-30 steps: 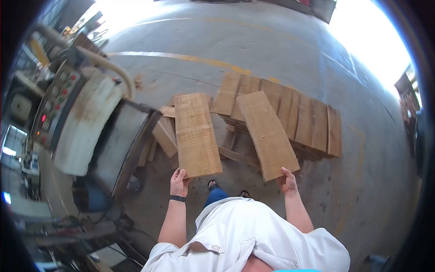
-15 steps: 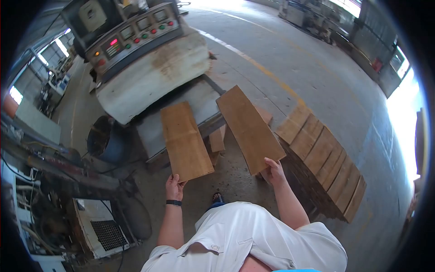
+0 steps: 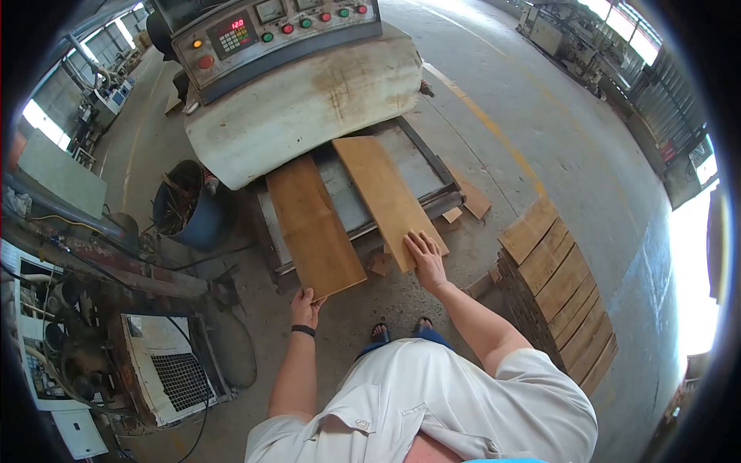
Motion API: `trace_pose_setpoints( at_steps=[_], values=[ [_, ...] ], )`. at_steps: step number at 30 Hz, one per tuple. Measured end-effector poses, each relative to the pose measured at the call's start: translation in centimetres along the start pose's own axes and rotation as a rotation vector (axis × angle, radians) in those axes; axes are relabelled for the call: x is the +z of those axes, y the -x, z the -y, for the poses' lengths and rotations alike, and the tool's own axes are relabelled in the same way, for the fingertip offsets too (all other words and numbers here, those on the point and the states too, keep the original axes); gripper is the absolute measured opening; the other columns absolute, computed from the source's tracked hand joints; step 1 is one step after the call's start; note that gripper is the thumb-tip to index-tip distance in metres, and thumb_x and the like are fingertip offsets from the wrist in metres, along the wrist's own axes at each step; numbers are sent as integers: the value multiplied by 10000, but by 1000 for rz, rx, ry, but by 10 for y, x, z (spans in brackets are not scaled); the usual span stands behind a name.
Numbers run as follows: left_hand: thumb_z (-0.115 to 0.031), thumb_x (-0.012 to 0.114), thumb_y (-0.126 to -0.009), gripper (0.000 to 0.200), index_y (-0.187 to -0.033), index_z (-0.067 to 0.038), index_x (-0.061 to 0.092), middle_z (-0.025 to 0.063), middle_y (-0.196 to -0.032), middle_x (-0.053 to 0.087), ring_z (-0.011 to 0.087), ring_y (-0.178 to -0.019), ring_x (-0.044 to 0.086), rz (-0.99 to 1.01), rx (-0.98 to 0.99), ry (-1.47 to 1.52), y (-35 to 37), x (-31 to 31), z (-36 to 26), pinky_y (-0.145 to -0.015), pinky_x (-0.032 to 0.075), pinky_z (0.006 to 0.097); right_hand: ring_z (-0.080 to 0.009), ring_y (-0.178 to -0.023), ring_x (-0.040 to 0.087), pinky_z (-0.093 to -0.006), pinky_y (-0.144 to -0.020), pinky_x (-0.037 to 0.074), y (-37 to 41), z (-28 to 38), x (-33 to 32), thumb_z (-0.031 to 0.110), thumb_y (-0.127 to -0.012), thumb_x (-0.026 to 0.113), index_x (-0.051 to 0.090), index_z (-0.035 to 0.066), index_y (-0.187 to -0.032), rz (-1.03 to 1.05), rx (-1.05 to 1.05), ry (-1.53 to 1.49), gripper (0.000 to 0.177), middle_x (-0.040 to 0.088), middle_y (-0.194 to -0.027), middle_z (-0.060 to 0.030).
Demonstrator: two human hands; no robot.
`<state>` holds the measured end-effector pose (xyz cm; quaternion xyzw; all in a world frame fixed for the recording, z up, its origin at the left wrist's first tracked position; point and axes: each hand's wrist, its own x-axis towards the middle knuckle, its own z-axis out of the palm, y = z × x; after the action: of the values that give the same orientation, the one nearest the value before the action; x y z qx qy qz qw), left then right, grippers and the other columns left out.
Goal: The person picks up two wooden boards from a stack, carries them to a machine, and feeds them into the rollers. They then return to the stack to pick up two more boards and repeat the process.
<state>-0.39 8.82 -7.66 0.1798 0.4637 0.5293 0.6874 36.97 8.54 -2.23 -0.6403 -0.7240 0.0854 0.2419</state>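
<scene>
Two flat wooden boards lie side by side, their far ends on the machine's metal bed (image 3: 417, 166). My left hand (image 3: 306, 309) pinches the near end of the left board (image 3: 316, 228), thumb on top and fingers beneath. At the near end of the right board (image 3: 382, 197), my right hand (image 3: 426, 261) has its fingers laid over the top face; its thumb is hidden. Both near ends stick out past the bed toward me. The left board's far end reaches the machine's pale hood (image 3: 309, 104).
A control panel (image 3: 278, 31) with coloured buttons and a red display tops the machine. On the right stands a stack of boards (image 3: 559, 285). A blue bin (image 3: 189, 208) of wood scraps sits left of the bed. Offcuts (image 3: 472, 199) lie beyond the bed's right side.
Both boards have moved forward onto the bed and closer to the machine's hood. My right hand has shifted from thumb on top to fingers on top of its board. The view has moved nearer the machine.
</scene>
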Motion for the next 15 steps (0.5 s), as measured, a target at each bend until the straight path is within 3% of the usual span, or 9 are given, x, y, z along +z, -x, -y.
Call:
trace_pose_setpoints(
  at_steps=[3,6,9,12,15],
  values=[
    [-163,623,-954,417,-1286,57,498,137,-1134,628,255,-955,669,-108,11,-114,-15,15,1,-870,576,378,-300,-1430,263,-445,-1179,188,-19,-7,17,28,-770,618,380,199,-1466,110,-50,202,755,333,-1535,-47],
    [-158,636,-941,473,-1331,54,474,173,-1256,544,278,-1088,607,-185,23,-337,-24,28,3,-931,539,394,-310,-1432,257,-455,-1176,188,-38,-18,26,45,-778,624,375,202,-1472,114,-120,236,754,328,-1538,-56],
    [-161,680,-893,556,-1374,9,461,195,-1381,415,302,-1278,455,-357,185,-1234,-17,45,-3,-1028,458,428,-320,-1436,247,-468,-1178,178,-53,-30,23,111,-797,655,365,206,-1481,218,-178,201,749,319,-1543,-75],
    [-209,745,-826,667,-1412,-77,457,180,-1448,311,327,-1364,319,-293,382,-1617,9,82,-12,-1095,375,436,-325,-1436,248,-471,-1180,175,-60,-32,-3,218,-791,716,402,207,-1465,322,-224,228,744,314,-1543,-97],
    [-186,809,-724,761,-1404,-126,473,172,-1402,391,372,-1298,385,-118,519,-1854,15,108,-3,-1066,399,452,-324,-1432,258,-473,-1177,194,-72,-53,-6,310,-758,765,451,216,-1436,408,-224,138,753,317,-1540,-104]
  ],
)
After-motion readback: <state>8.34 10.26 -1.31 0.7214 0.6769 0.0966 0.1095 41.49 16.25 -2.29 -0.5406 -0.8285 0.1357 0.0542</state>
